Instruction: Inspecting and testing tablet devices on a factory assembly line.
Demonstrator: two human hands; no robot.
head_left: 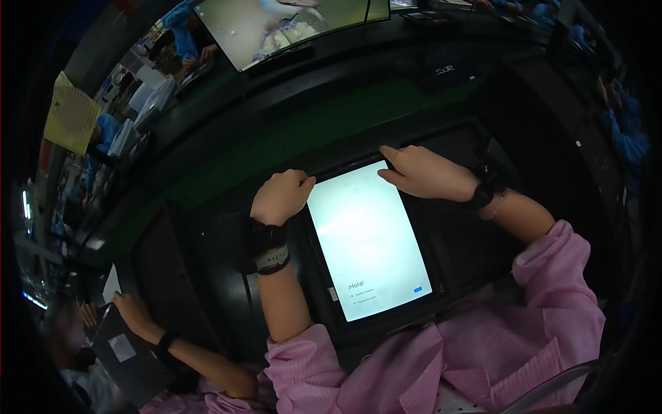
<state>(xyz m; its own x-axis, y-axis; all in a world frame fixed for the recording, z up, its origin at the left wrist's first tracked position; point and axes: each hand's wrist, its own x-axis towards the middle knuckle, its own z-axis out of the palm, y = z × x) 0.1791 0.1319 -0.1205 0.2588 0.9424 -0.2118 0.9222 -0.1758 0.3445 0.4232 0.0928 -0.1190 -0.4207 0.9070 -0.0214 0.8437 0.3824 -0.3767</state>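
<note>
A tablet point(369, 238) lies in front of me, its screen lit almost white with a few small lines of text near the end closest to me. My left hand point(281, 198) is closed at its far left corner, the thumb against the edge and the other fingers curled. At the far right corner, my right hand point(429, 172) grips the tablet, with the thumb over the front and the index finger stretched along the far edge. Both wrists wear black bands. The tablet's underside is hidden.
Dark trays or panels surround the tablet on the bench. Beyond the green strip point(331, 117) stands a lit monitor point(289, 27). A co-worker's hand point(134, 314) touches a dark panel point(131, 355) at lower left. A yellow perforated sheet point(71, 114) hangs at far left.
</note>
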